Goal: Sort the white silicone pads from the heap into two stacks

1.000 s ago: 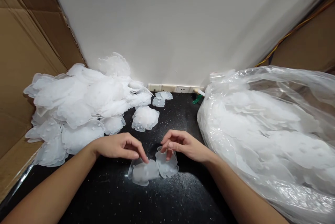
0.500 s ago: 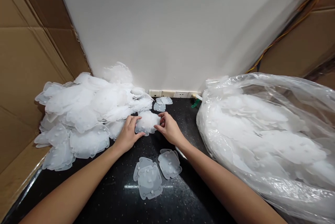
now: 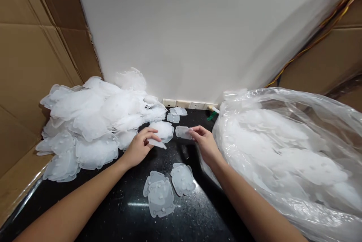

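My left hand (image 3: 141, 145) pinches a thin translucent plastic piece (image 3: 157, 143), tilted, in front of a small stack of similar pieces (image 3: 164, 130) on the black speckled tabletop (image 3: 113, 204). To the right of that stack, my right hand (image 3: 204, 140) holds another translucent piece (image 3: 183, 132) by its right edge, between thumb and fingers. Nearer to me lie two overlapping pieces (image 3: 161, 196) and, beside them, a further small group (image 3: 183, 179). At the back, some pieces (image 3: 177, 111) rest by the wall.
A large heap of translucent pieces (image 3: 96, 113) fills the left side. On the right bulges a clear plastic bag (image 3: 283, 147) full of such pieces. A socket strip (image 3: 186, 104) runs along the wall base, with a green scrap (image 3: 211, 116) near it. Cardboard (image 3: 25, 64) stands at left.
My hands have moved apart. The right one has shifted right with a piece in its fingers, and the left now has a tilted piece in its grasp. The view has shifted slightly.
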Tool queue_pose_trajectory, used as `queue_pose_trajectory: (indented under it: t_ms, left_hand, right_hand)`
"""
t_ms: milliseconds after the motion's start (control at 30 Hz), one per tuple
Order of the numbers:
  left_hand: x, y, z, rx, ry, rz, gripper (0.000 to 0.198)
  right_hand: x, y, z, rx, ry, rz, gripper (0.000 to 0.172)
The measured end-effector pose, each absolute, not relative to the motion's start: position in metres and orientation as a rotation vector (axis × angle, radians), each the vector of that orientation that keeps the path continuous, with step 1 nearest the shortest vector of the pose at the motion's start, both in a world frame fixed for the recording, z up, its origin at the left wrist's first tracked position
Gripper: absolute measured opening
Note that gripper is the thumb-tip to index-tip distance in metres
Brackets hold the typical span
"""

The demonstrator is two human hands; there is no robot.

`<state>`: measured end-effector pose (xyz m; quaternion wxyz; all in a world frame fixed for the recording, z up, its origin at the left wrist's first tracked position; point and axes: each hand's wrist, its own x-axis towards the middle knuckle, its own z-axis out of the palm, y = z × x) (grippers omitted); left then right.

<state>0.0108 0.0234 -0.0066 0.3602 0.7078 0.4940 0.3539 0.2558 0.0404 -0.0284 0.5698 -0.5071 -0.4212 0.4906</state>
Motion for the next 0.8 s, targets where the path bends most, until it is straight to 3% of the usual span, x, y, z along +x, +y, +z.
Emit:
queue_pose_trajectory:
  t_ms: [67, 200, 367, 500, 700, 800]
  left_hand:
    - [0.018, 0.021, -0.006, 1.624, 1.164, 0.865, 0.021]
    - [0.024, 0.018, -0.005, 1.313, 1.068, 0.798, 0.03]
    - [0.022, 0.022, -0.006, 1.205, 1.102, 0.821, 0.03]
    - [0.018, 0.028, -0.013, 1.277, 1.138, 0.809, 0.046]
    - [0.016, 0.034, -0.018, 1.272, 1.193, 0.825, 0.058]
    - [0.016, 0.034, -0.015, 1.296, 1.227, 0.819, 0.054]
  right_hand:
    - [0.26, 0.03, -0.033, -1.157, -0.936, 1.302, 0.031]
    - [0.263, 0.019, -0.042, -1.084, -0.938, 1.517, 0.036]
    - [0.271, 0.017, -0.039, -1.063, -1.193, 1.353, 0.018]
    - [0.273, 0.015, -0.035, -1.17, -1.387, 1.201, 0.013]
    - [0.274, 0.023, -0.051, -1.264, -1.301, 1.134, 0.022]
    - [0.277, 0.026, -0.056, -1.222, -1.192, 1.215, 0.038]
